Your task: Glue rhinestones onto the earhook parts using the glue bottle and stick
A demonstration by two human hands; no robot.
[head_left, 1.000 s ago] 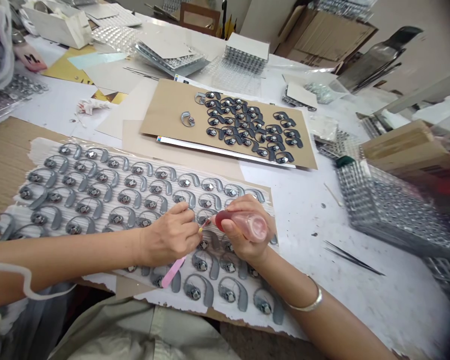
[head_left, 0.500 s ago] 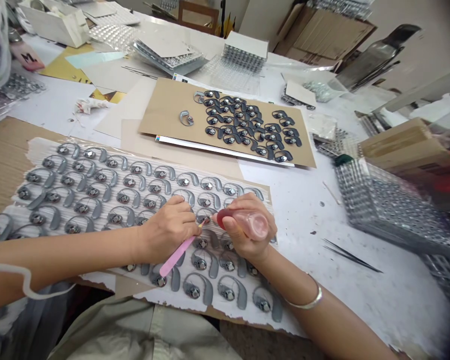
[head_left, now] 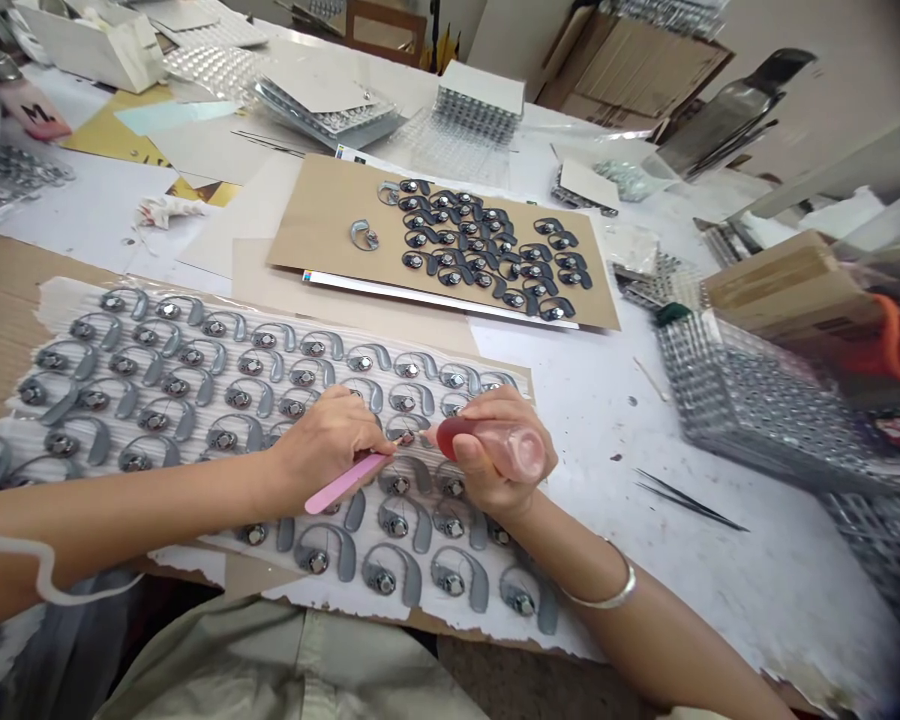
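Observation:
My left hand (head_left: pixel 334 440) is closed around pink tweezers (head_left: pixel 345 484). Their tip reaches the round end of a grey ear-hook earphone part (head_left: pixel 406 438). In my right hand (head_left: pixel 491 492) I grip a clear squeeze bottle (head_left: pixel 499 447) with red liquid inside. The bottle lies tilted, its nozzle pointing left at the same part; whether it touches cannot be made out. Rows of similar grey hooked parts with shiny round ends lie on a white ribbed sheet (head_left: pixel 56 300) under both hands, which hide some of them.
Beyond the sheet, a brown cardboard panel (head_left: pixel 319 205) carries many black hooked parts (head_left: pixel 469 245). Black tweezers (head_left: pixel 690 498) lie on the white table at right, near stacked clear trays (head_left: pixel 765 410) and a cardboard box (head_left: pixel 780 275). More trays (head_left: pixel 330 105) stand at the back.
The pink tweezers have turned flatter in my left hand, their back end rising and moving left. My right hand keeps the bottle at the same part. The whole view has shifted slightly.

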